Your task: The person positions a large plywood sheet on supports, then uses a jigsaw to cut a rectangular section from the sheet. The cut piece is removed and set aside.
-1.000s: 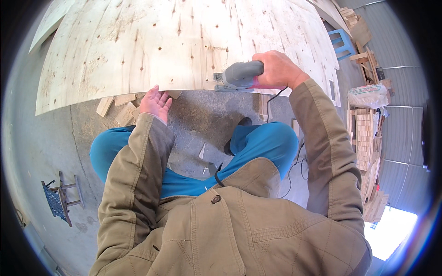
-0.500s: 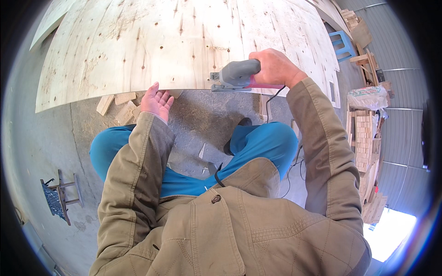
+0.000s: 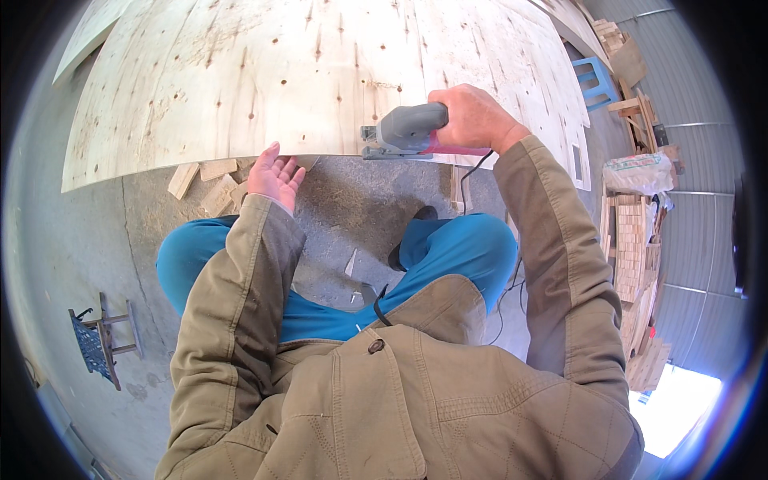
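A large pale plywood sheet point(image 3: 264, 88) with brown knots spreads out before me, its near edge facing my knees. My right hand point(image 3: 478, 118) is wrapped round the handle of a grey and red jigsaw point(image 3: 404, 132), which rests at that near edge with its metal foot toward the left. Its blade cannot be made out. A dark cord point(image 3: 478, 168) trails from the tool toward my right knee. To the left of the jigsaw, my left hand point(image 3: 276, 177) is palm up with fingers stretched out at the sheet's edge, the thumb touching it or close to it.
Wood offcuts point(image 3: 214, 192) lie on the concrete floor under the sheet's left part. A small stool point(image 3: 100, 340) stands at the left. On the right are a blue plastic stool point(image 3: 594, 82), a white sack point(image 3: 638, 174) and stacked wooden blocks point(image 3: 630, 240).
The jigsaw and my right hand have shifted slightly to the left along the edge. My left hand stays almost where it was.
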